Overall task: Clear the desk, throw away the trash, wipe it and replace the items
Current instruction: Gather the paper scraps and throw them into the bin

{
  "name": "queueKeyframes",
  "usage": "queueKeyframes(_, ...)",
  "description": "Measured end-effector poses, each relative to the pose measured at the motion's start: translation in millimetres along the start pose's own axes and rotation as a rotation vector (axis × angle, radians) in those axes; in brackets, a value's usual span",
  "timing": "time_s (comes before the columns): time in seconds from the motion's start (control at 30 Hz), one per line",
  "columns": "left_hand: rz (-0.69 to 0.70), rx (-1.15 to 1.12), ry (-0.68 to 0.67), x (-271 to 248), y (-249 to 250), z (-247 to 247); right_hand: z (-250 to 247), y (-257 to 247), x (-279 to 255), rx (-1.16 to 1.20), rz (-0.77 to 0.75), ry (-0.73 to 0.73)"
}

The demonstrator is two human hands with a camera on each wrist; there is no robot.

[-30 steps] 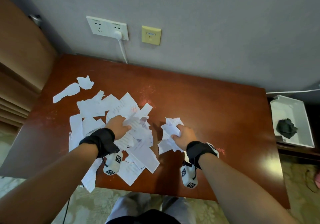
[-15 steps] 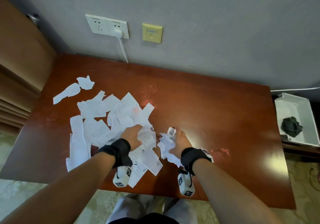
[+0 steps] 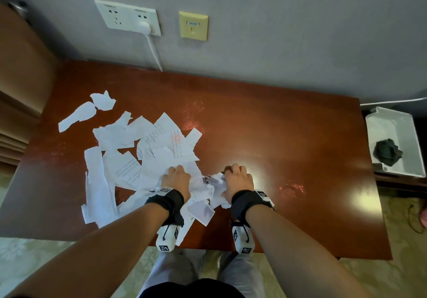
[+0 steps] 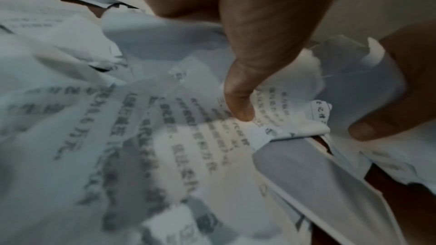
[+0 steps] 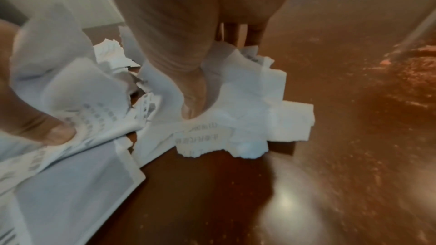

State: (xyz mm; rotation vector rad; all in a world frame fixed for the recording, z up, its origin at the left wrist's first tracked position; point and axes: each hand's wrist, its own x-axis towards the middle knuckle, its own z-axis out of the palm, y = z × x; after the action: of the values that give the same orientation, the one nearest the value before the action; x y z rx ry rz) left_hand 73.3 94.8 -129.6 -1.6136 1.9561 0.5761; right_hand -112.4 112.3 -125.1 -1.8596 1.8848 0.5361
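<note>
Torn white paper scraps (image 3: 129, 157) with printed text cover the left half of the red-brown desk (image 3: 288, 140). My left hand (image 3: 176, 176) and right hand (image 3: 238, 175) sit close together near the front edge, both curled over a crumpled wad of scraps (image 3: 212, 182) bunched between them. In the left wrist view my thumb (image 4: 238, 103) digs into the printed scraps (image 4: 141, 137). In the right wrist view my thumb (image 5: 195, 92) presses into the creased bundle (image 5: 245, 107), with fingers behind it.
A white tray (image 3: 381, 122) holding a dark crumpled cloth (image 3: 388, 152) stands on a lower surface past the desk's right edge. Wall sockets (image 3: 129, 17) with a plugged white cable (image 3: 154, 53) are behind the desk. A wooden cabinet (image 3: 20, 71) stands on the left.
Both hands have come together and nearer the front edge, dragging scraps along and bunching them into one wad. The pile on the left has thinned near the middle.
</note>
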Motion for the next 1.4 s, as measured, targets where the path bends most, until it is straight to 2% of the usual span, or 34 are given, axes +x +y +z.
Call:
queueKeyframes(0.17,0.020,-0.131,-0.085,-1,0,-6,-5,7,-10,0.262,-0.003,-0.071)
queueKeyframes(0.27,0.020,-0.206,-0.097,-10,0,-17,-12,22,-24,0.442,0.039,-0.028)
queueKeyframes(0.4,0.023,-0.260,-0.110,-23,8,-52,-34,51,-51,0.567,0.054,0.025)
queueKeyframes(0.5,0.042,-0.293,-0.082,-38,20,-89,-51,78,-75,0.658,0.090,0.065)
queueKeyframes(0.7,0.063,-0.391,0.066,-69,61,-150,-76,134,-119,0.799,0.160,0.204)
queueKeyframes(0.87,0.121,-0.482,0.194,-105,143,-160,-81,190,-178,0.880,0.206,0.371)
queueKeyframes(1.03,0.178,-0.668,0.261,-144,254,-141,-70,272,-257,0.930,0.232,0.508)
queueKeyframes(1.2,0.236,-0.892,0.198,-181,374,-103,-28,357,-330,1.006,0.339,0.563)
queueKeyframes(1.4,0.320,-0.906,0.065,-202,502,-62,28,454,-379,1.081,0.432,0.595)
